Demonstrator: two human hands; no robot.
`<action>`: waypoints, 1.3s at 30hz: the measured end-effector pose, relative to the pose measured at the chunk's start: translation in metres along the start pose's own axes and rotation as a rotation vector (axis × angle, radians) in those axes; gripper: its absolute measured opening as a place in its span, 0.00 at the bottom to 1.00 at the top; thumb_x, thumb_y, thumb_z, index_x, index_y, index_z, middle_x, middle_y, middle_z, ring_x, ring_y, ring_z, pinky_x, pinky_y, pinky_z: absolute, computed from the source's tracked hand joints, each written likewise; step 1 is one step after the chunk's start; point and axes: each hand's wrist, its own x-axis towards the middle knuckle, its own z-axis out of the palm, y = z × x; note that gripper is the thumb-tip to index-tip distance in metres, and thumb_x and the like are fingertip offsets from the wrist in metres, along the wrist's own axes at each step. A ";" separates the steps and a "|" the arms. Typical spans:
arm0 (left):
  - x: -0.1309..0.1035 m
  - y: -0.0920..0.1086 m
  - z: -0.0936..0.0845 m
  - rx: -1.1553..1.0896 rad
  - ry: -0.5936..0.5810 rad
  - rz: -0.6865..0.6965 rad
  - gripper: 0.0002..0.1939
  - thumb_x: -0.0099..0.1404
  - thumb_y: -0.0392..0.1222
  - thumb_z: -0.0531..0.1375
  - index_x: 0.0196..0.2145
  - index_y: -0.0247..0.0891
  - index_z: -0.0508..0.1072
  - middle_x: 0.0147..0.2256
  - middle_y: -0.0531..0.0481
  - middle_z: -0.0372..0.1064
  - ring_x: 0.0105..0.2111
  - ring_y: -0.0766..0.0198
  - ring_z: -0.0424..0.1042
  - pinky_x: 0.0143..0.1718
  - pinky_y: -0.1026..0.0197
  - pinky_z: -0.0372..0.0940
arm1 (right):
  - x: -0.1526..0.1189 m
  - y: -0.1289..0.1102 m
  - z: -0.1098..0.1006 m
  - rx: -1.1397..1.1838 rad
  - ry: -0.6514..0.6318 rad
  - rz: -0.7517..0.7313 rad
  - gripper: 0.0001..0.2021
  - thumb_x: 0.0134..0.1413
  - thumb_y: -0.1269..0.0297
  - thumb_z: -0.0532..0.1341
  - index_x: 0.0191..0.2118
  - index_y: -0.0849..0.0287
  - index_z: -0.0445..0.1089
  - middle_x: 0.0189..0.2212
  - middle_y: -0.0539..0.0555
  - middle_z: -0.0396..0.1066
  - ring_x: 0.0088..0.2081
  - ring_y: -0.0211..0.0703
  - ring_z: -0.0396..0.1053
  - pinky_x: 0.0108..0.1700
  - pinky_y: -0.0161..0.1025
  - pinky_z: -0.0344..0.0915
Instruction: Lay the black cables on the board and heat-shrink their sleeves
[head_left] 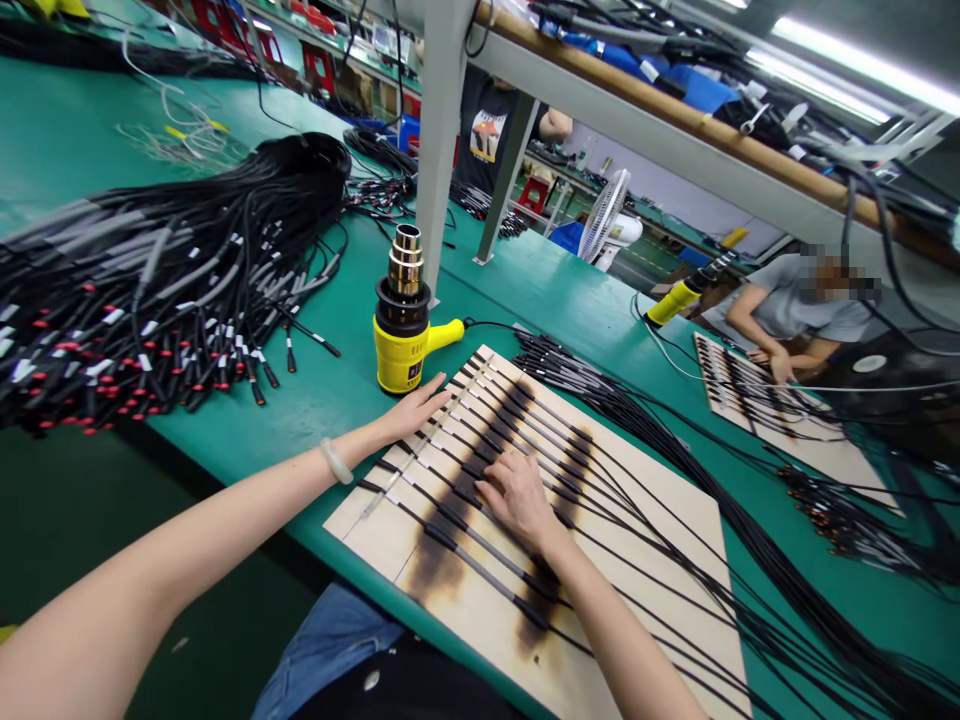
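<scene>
A pale wooden board (637, 510) with dark scorch marks lies tilted across my view. Several black cables (427, 487) with grey sleeves run side by side over it, their ends under a clear strip (390, 482) along the left edge. My left hand (420, 410) rests at that edge, fingers stretched out over the upper cable ends. Over the middle of the board, my right hand (517, 495) has bent fingers pinched on one cable at a scorched band. Just beyond my left hand a yellow heat gun (401, 350) stands upright, nozzle up.
A large bundle of black cables (247, 220) covers the table's left side. More cables (600, 375) trail along the board's far edge. A grey post (442, 150) carries a loaded shelf above. At right, a co-worker (802, 310) sits at another board (720, 400), near another heat gun (675, 300).
</scene>
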 end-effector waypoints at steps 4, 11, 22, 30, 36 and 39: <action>-0.008 0.000 0.004 -0.015 -0.012 0.003 0.51 0.56 0.74 0.43 0.65 0.32 0.51 0.65 0.46 0.43 0.65 0.56 0.44 0.65 0.59 0.38 | -0.001 -0.003 0.003 -0.022 -0.048 0.014 0.05 0.58 0.66 0.59 0.32 0.58 0.69 0.31 0.53 0.69 0.37 0.44 0.62 0.38 0.41 0.49; -0.008 0.001 0.006 -0.012 -0.039 -0.003 0.53 0.54 0.76 0.42 0.65 0.33 0.50 0.66 0.47 0.41 0.66 0.54 0.41 0.65 0.57 0.36 | -0.001 -0.002 0.003 -0.028 -0.075 0.028 0.04 0.57 0.67 0.59 0.31 0.59 0.69 0.31 0.54 0.69 0.38 0.44 0.62 0.39 0.41 0.50; -0.024 0.000 -0.006 -0.034 -0.045 0.005 0.52 0.55 0.76 0.44 0.65 0.36 0.49 0.66 0.49 0.40 0.66 0.55 0.41 0.65 0.58 0.38 | -0.011 -0.013 -0.004 0.065 0.008 0.014 0.06 0.59 0.63 0.58 0.34 0.59 0.69 0.32 0.54 0.69 0.37 0.44 0.63 0.40 0.41 0.51; -0.037 0.000 -0.003 -0.035 -0.103 0.022 0.58 0.53 0.78 0.42 0.65 0.27 0.46 0.66 0.43 0.37 0.66 0.52 0.39 0.65 0.58 0.36 | -0.013 -0.023 0.007 0.048 -0.065 -0.024 0.05 0.58 0.65 0.59 0.33 0.59 0.69 0.31 0.54 0.69 0.37 0.43 0.62 0.39 0.41 0.50; -0.034 -0.003 -0.002 -0.003 -0.110 0.036 0.55 0.55 0.77 0.40 0.66 0.30 0.46 0.66 0.43 0.36 0.66 0.54 0.37 0.65 0.53 0.34 | -0.012 -0.022 0.012 0.036 -0.020 -0.047 0.04 0.57 0.66 0.59 0.32 0.59 0.69 0.31 0.53 0.69 0.36 0.43 0.62 0.39 0.41 0.50; -0.035 -0.001 -0.006 0.003 -0.115 0.044 0.53 0.57 0.75 0.41 0.66 0.30 0.46 0.66 0.43 0.36 0.66 0.55 0.39 0.65 0.55 0.37 | -0.013 -0.023 0.011 0.047 0.003 -0.050 0.04 0.56 0.66 0.59 0.33 0.60 0.68 0.31 0.53 0.68 0.37 0.44 0.62 0.39 0.41 0.51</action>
